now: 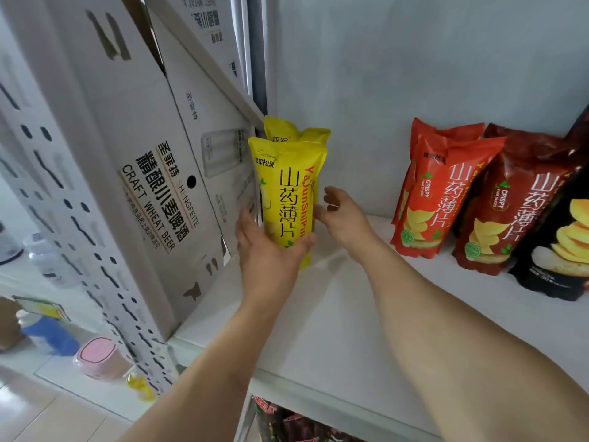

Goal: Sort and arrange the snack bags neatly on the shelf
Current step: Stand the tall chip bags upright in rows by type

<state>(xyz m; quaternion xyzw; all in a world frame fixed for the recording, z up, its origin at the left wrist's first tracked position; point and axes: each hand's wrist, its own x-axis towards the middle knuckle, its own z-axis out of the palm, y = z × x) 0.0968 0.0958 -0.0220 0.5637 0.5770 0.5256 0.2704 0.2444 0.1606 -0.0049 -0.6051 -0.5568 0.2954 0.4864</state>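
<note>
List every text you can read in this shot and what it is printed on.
"山药薄片" and "YaJunShiPin": front yellow bag, held by the left hand.
"精酿小麦啤酒", "CRAFT WHEAT BEER" and "SHENGFEITE": white carton.
"山药薄片" and "CRISPY": red bag.
"山药薄片" and "CRISPY": dark red bag.
Small print on the black bag and the carton's sticker: too blurred to read.

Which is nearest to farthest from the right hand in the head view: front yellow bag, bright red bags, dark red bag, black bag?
From the right hand:
1. Front yellow bag, just to its left, beside the fingers; the left hand holds it.
2. Bright red bags, to its right on the shelf.
3. Dark red bag, next along to the right.
4. Black bag, at the right edge of the view.
</note>
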